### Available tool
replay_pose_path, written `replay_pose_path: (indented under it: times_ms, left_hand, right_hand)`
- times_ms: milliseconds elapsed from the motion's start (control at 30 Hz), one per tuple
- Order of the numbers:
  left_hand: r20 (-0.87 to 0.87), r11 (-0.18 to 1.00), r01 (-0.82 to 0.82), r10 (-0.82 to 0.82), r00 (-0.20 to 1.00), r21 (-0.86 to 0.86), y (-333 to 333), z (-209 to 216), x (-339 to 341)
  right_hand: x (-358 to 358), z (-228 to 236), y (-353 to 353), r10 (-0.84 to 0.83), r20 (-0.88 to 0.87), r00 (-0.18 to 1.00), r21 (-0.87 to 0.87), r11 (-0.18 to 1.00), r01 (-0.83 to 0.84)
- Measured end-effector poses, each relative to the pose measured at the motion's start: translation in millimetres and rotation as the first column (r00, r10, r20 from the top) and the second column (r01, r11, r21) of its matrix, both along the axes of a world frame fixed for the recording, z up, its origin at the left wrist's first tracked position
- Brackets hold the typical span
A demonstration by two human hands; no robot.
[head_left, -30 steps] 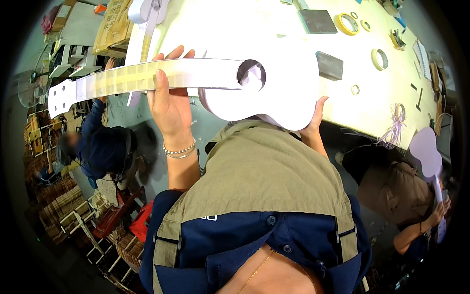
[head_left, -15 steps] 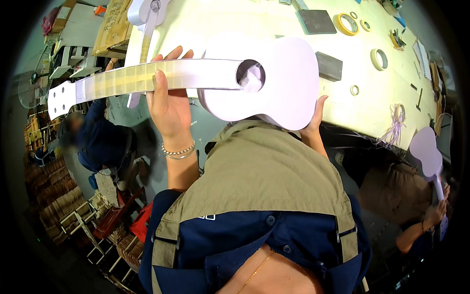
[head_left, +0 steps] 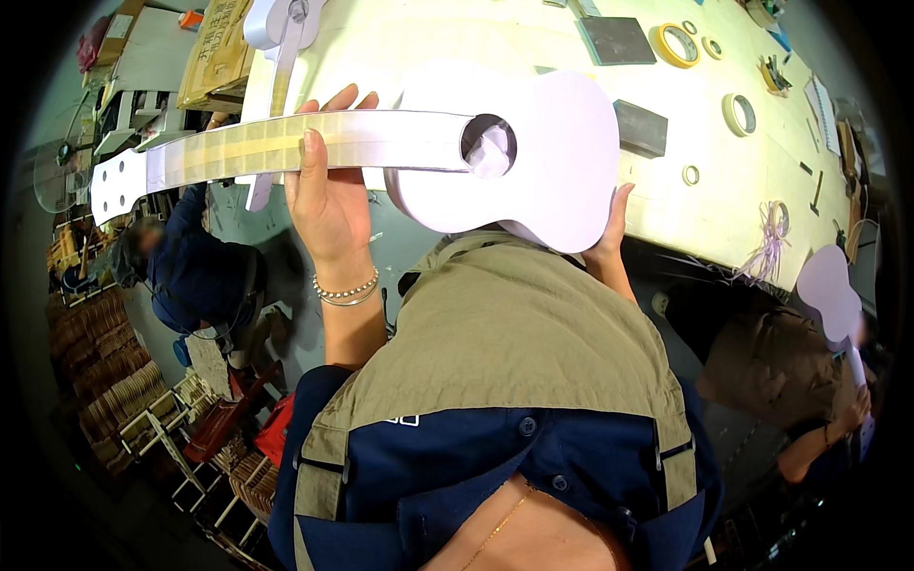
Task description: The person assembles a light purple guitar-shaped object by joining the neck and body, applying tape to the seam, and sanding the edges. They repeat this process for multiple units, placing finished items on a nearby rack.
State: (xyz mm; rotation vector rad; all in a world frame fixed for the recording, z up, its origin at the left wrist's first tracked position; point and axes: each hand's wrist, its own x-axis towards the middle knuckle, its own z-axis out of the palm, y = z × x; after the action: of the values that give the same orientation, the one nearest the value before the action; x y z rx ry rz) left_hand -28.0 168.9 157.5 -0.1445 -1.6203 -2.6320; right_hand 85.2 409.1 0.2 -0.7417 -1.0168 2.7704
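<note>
A pale lilac ukulele without strings lies across in front of my waist, its headstock to the left and its body to the right. Yellowish masking tape covers most of its fretboard, and crumpled white paper fills part of the sound hole. My left hand is closed around the neck, thumb on the near side and fingertips showing past the far edge. At the lower right of the body, my right hand grips the rim; its thumb shows, while the other fingers are hidden behind the body.
On the pale worktable lie dark sanding blocks, several tape rolls and a bundle of lilac strips. A second ukulele rests at the far left beside a cardboard box. Co-workers are at left and right; the right one holds another ukulele.
My hands and the ukulele stay almost still, with only a slight shift of the neck upward. The co-worker at the right has moved a hand a little along the other ukulele.
</note>
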Motion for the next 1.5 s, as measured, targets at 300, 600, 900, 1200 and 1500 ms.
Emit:
replay_pose_path:
  times_ms: [300, 600, 900, 1200, 1500]
  left_hand:
    - [-0.303, 0.883, 0.222, -0.363, 0.881, -0.414, -13, 47, 1]
    - [-0.196, 0.872, 0.277, -0.378, 0.905, -0.403, -5, 48, 19]
    - [-0.213, 0.874, 0.241, -0.354, 0.911, -0.421, -7, 52, 26]
    - [-0.225, 0.934, -0.053, -0.03, 0.974, -0.354, -15, 27, 32]
    - [0.263, 0.904, -0.423, 0.423, 0.867, -0.06, -60, -29, 38]
  right_hand:
    - [-11, -10, 28, 0.162, -0.205, 0.965, 0.624, 0.781, 0.001]
    - [-12, -46, 19, 0.181, -0.143, 0.973, 0.759, 0.651, -0.009]
    - [-22, -45, 13, 0.28, -0.041, 0.959, 0.801, 0.583, -0.136]
    - [-14, -47, 28, 0.397, 0.082, 0.914, 0.824, 0.489, -0.286]
    - [-25, 41, 5, 0.377, -0.014, 0.926, 0.88, 0.445, -0.168]
